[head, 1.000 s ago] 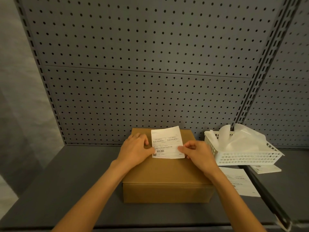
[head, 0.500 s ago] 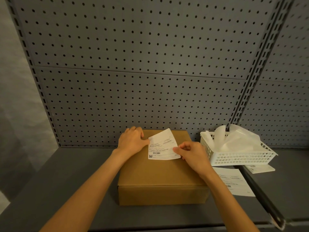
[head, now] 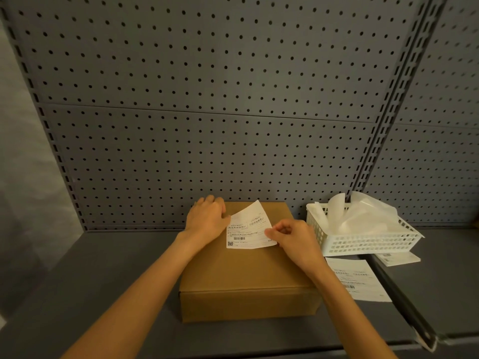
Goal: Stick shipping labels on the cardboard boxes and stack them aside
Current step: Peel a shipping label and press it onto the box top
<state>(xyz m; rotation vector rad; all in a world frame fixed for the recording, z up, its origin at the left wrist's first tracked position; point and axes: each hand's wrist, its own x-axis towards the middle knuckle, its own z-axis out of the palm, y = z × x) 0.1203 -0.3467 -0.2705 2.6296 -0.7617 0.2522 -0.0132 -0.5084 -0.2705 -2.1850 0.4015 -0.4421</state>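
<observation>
A flat brown cardboard box lies on the grey shelf in front of me. A white shipping label with barcodes sits tilted on the box's top, its far edge lifted. My left hand rests on the box's far left corner and its thumb touches the label's left edge. My right hand pinches the label's right edge between thumb and curled fingers.
A white plastic basket holding peeled backing sheets stands right of the box. Another label sheet lies on the shelf in front of it, and one more pokes out under the basket. A pegboard wall rises behind.
The label has turned from square to tilted on the box top, with its far edge now raised. My left hand has slid toward the far left corner.
</observation>
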